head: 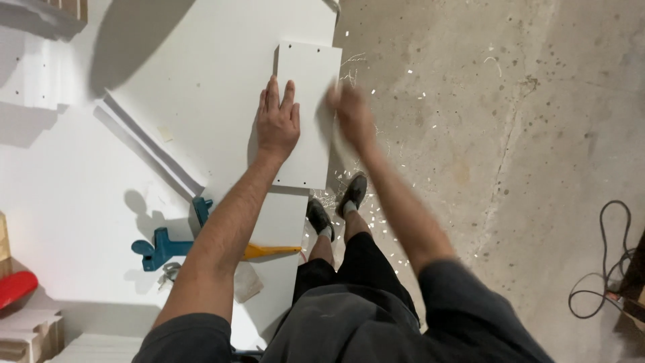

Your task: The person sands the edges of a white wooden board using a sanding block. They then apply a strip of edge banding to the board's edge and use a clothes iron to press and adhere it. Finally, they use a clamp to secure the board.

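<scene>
A small white rectangular panel [310, 74] with tiny holes near its corners lies on a large white board [201, 81]. My left hand [277, 122] presses flat on the panel's left side, fingers together and stretched out. Blurred by motion, my right hand [349, 111] is at the panel's right edge; whether it holds anything cannot be made out. The panel's right edge lines up near the board's edge, over the concrete floor.
A teal clamp [164, 245] and a yellow tool tip [272, 251] lie on the white work surface near my left arm. A red object [15, 288] sits at far left. White shavings litter the concrete floor [484, 134] around my shoes. A black cable [605, 269] coils at right.
</scene>
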